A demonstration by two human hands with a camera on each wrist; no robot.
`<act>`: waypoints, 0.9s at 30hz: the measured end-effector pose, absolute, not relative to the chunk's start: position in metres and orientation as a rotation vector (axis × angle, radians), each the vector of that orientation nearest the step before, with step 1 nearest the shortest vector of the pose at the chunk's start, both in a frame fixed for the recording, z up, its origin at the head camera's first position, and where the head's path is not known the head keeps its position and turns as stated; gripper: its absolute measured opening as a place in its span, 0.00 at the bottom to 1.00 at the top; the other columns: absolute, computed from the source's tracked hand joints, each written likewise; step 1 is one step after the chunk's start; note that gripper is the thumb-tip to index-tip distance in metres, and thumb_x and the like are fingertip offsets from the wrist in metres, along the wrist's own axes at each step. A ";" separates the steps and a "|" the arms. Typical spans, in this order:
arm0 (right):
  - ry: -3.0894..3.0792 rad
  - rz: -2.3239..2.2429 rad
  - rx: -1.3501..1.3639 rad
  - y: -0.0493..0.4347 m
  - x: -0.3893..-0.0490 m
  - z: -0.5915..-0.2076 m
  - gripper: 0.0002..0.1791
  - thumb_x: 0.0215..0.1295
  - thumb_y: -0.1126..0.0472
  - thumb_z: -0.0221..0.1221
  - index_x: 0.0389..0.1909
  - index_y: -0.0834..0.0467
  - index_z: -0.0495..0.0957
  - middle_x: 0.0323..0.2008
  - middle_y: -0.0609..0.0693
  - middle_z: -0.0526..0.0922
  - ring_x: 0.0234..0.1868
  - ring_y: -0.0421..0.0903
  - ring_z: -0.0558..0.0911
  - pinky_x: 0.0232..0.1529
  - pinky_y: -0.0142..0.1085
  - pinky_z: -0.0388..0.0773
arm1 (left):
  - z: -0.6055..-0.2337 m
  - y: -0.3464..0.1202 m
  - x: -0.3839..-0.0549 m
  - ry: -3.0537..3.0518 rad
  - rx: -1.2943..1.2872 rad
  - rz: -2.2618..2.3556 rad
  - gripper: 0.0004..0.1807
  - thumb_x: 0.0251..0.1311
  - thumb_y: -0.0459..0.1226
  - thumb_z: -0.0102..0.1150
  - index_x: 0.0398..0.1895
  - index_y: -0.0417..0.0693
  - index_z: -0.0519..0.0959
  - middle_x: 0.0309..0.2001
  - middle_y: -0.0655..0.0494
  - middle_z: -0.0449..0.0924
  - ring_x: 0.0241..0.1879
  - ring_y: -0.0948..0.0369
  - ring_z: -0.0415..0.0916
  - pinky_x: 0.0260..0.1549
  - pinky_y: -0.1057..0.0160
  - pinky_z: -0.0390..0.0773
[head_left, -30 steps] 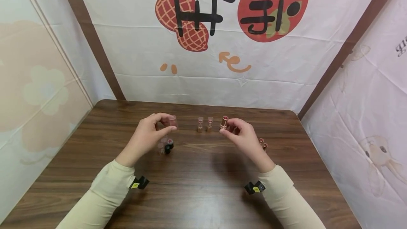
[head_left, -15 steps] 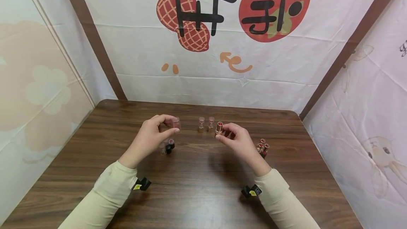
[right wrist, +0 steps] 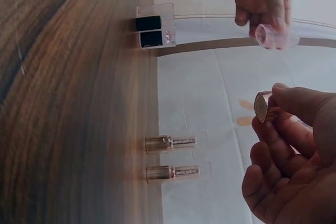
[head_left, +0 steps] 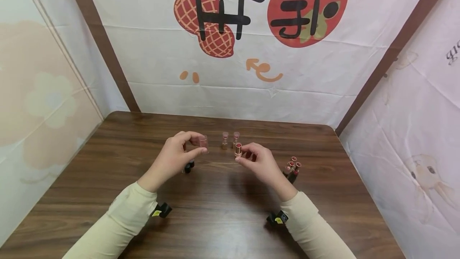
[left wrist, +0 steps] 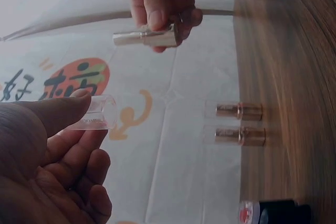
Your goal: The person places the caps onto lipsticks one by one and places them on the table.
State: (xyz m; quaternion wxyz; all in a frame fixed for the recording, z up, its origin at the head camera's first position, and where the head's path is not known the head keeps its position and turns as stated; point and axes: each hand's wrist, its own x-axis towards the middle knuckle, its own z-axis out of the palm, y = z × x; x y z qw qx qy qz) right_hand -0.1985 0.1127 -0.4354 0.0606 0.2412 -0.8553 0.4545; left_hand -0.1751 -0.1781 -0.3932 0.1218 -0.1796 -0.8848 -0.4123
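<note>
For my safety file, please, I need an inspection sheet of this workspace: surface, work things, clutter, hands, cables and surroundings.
Surface: brown table with wood grain.
Job's things: clear cap and uncapped lipstick, held apart; two capped lipsticks stand side by side.
Clutter: dark tubes at the left, partly hidden in the head view; more lipsticks at the right.
Hands: left hand pinches the clear cap; right hand pinches the uncapped lipstick.
Cables: nothing seen.
Surroundings: printed sheets behind the table and at both sides.

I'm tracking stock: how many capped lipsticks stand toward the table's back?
2, side by side: the left lipstick and the right lipstick, partly hidden by the held lipstick.
</note>
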 end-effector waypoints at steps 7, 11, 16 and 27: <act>-2.616 1.382 0.738 0.108 -0.200 -0.440 0.09 0.63 0.55 0.72 0.42 0.50 0.87 0.37 0.44 0.83 0.36 0.41 0.79 0.35 0.33 0.76 | -0.390 -0.158 -0.183 -2.575 -0.597 -1.202 0.15 0.60 0.45 0.74 0.49 0.58 0.84 0.43 0.65 0.84 0.43 0.59 0.78 0.36 0.61 0.73; -2.623 1.368 0.744 0.107 -0.200 -0.441 0.08 0.63 0.54 0.72 0.42 0.49 0.87 0.38 0.47 0.84 0.38 0.42 0.79 0.35 0.33 0.76 | -0.382 -0.145 -0.188 -2.554 -0.652 -1.217 0.16 0.60 0.45 0.74 0.50 0.57 0.84 0.42 0.64 0.84 0.43 0.59 0.77 0.37 0.60 0.72; -2.631 1.325 0.756 0.106 -0.201 -0.442 0.08 0.64 0.53 0.71 0.42 0.48 0.87 0.37 0.42 0.83 0.38 0.40 0.79 0.35 0.33 0.77 | -0.372 -0.133 -0.192 -2.531 -0.690 -1.233 0.16 0.59 0.44 0.75 0.49 0.58 0.84 0.42 0.65 0.84 0.43 0.60 0.76 0.37 0.62 0.72; -2.612 1.369 0.757 0.108 -0.201 -0.441 0.07 0.63 0.55 0.72 0.41 0.48 0.87 0.37 0.45 0.84 0.37 0.40 0.79 0.35 0.33 0.76 | -0.364 -0.109 -0.199 -2.504 -0.758 -1.336 0.13 0.59 0.44 0.75 0.46 0.60 0.85 0.41 0.67 0.84 0.45 0.61 0.77 0.40 0.57 0.76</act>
